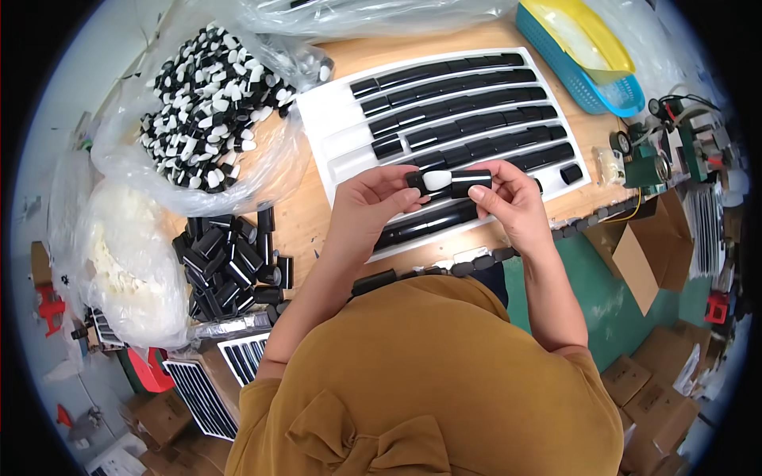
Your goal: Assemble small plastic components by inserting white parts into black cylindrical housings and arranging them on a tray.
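Note:
Between the thumb and fingers of my left hand (367, 205) is a small black piece with a white rounded tip (436, 181). The tip points right, toward a glossy black tube (475, 181) pinched in my right hand (516, 205). Tip and tube lie in line, end to end; whether the tip enters the tube cannot be made out. Both hands are over the near part of a white tray (329, 131), which holds rows of black tubes (468, 81). A lone short black piece (571, 174) sits at the tray's right end.
To the left, a clear plastic bag (111, 151) surrounds a heap of black-and-white pieces (210, 103). Loose black tubes (230, 262) are piled nearer me. A yellow basket (579, 36) rests in a blue one (583, 87) at the far right. Cardboard boxes (655, 254) stand beyond the table edge.

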A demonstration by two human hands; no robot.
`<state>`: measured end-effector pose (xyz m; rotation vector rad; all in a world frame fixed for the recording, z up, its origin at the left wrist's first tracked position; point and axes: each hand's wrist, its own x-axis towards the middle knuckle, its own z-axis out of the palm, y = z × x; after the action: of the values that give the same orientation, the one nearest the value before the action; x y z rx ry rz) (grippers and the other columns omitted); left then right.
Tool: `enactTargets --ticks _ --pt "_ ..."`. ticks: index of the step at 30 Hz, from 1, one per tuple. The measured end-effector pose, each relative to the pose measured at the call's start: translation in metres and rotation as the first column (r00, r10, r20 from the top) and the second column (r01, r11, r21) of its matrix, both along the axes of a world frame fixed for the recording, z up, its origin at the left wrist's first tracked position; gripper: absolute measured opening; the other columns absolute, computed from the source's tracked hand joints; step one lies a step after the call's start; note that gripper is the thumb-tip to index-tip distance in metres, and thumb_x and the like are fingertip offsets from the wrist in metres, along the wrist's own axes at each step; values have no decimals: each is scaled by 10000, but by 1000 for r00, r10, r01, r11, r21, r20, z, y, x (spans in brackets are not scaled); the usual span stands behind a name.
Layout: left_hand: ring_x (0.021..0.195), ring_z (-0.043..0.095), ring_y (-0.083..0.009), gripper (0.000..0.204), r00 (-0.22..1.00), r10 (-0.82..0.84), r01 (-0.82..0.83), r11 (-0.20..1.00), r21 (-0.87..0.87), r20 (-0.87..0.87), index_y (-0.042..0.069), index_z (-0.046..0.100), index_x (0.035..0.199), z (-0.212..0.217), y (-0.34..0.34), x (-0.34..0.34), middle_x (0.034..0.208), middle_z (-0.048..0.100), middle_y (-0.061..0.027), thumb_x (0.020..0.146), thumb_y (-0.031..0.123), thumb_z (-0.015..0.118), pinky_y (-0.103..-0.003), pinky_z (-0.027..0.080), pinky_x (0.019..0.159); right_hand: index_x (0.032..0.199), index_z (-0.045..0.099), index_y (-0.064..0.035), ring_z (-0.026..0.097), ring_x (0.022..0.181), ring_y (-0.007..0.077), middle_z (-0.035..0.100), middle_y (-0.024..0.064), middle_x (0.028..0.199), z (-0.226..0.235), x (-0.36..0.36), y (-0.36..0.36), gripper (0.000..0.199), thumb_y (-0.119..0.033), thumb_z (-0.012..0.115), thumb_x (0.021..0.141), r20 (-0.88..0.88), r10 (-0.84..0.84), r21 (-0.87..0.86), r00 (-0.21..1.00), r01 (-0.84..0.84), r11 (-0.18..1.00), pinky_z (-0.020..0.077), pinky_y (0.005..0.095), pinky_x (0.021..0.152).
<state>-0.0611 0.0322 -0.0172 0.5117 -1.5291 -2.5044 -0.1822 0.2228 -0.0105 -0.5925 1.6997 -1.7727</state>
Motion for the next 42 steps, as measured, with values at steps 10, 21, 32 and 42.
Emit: enactTargets --ticks 10,21,32,42 --pt "824 674 -155 267 997 -75 74 994 -76 -13 -54 626 1083 -4 -1 4 938 683 -112 820 -55 672 -260 567 768 1105 604 -6 519 595 44 580 -8 705 3 7 -4 243 -83 662 881 -51 26 54 998 -23 998 421 182 541" --pt "850 676 -153 259 993 -117 117 992 -49 16 -60 621 1083 2 5 5 975 683 -127 827 -57 664 -261 571 767 1096 594 6 514 610 37 578 -16 715 6 13 -7 233 -55 652 879 -24 116 53 993 -115 992 416 175 561" --pt "803 670 -140 258 992 -123 123 992 -28 -8 -62 631 1075 10 2 9 919 690 -106 822 -49 681 -237 561 711 1093 587 20 568 612 68 617 21 744 8 18 -9 221 -35 635 884 85 130 -1 988 -130 992 468 202 560" --pt "1302 377 -235 680 996 79 -77 995 60 -41 37 425 1286 5 5 -7 1373 431 -125 981 603 203 -414 320 1081 1129 541 21 627 632 109 653 84 764 5 52 -29 232 -46 600 915 244 387 -58 889 -385 921 512 229 568"
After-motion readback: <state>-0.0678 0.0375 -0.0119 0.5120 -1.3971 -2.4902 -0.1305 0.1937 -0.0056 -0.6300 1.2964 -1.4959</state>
